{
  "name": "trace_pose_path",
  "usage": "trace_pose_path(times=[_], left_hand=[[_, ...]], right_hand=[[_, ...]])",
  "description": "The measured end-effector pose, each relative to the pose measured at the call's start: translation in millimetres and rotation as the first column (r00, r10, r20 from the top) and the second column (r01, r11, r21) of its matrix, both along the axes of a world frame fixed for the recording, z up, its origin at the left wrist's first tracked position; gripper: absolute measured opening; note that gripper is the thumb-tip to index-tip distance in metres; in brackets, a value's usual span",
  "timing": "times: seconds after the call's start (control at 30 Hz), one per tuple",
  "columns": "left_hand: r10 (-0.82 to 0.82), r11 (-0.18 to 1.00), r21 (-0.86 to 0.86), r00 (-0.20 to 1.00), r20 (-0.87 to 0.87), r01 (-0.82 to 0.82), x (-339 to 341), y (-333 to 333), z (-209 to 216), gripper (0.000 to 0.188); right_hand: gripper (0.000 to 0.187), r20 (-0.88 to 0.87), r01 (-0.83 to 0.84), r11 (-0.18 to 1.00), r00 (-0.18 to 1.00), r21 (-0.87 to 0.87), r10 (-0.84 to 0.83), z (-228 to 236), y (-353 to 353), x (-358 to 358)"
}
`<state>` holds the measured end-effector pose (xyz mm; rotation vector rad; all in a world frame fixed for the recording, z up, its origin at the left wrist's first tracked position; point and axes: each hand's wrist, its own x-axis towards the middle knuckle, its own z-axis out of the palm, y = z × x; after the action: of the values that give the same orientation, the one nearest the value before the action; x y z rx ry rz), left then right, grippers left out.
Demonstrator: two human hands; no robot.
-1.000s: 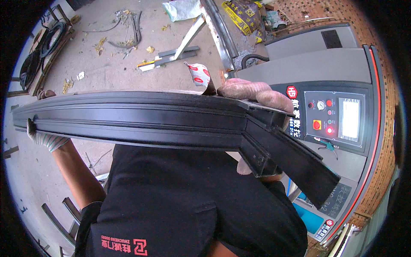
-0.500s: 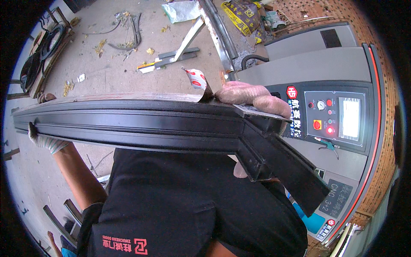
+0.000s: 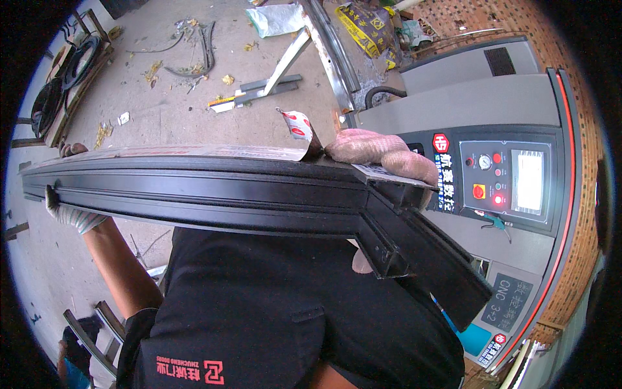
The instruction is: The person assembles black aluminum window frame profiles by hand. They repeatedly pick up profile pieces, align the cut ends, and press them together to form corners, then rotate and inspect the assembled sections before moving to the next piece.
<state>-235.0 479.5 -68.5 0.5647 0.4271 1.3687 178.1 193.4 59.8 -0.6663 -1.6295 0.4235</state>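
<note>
A long black metal door-frame profile (image 3: pixel 207 191) with lengthwise grooves lies across the view in front of my torso. Its right end is notched, and a flat tongue (image 3: pixel 447 266) sticks out there toward the lower right. Protective film covers the upper edge, and a loose flap of film (image 3: pixel 298 124) curls up near the right end. My left hand (image 3: pixel 70 217), in a pale knitted glove, is closed round the profile near its far left end. My right hand (image 3: pixel 382 155), in a pinkish worn glove, grips the notched end, fingers over the top and thumb below; the palm is hidden.
A grey machine cabinet with a control panel (image 3: pixel 508 175) stands to the right, an air blow gun (image 3: pixel 495 222) hanging on it. Beyond the profile, metal offcuts (image 3: pixel 269 89) and scraps lie on the floor. Metal bars (image 3: pixel 91 340) and part of another person are at lower left.
The profile's right end has dipped slightly and shifted a little left, with both hands still holding it. At lower left, the other person has moved.
</note>
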Motion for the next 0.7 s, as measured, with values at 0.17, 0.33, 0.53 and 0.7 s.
trace_pose_path(times=[0.17,0.33,0.53,0.7], left_hand=[[-0.033,0.999,-0.012,0.999,-0.013,0.033,-1,0,1,0.087],[0.069,0.997,-0.033,0.997,-0.024,-0.069,9,-6,0,0.085],[0.025,0.999,-0.036,1.000,0.009,-0.025,14,-8,2,0.080],[-0.016,0.999,-0.033,0.999,0.039,0.017,13,-9,1,0.078]], right_hand=[[0.042,-0.028,0.015,0.999,0.999,-0.036,-0.016,0,-1,-3],[0.041,-0.122,0.085,0.991,0.988,-0.108,-0.098,-1,-10,-12],[0.044,-0.197,0.112,0.975,0.969,-0.193,-0.151,1,-15,-16],[0.046,-0.241,0.126,0.964,0.953,-0.233,-0.183,1,-21,-18]])
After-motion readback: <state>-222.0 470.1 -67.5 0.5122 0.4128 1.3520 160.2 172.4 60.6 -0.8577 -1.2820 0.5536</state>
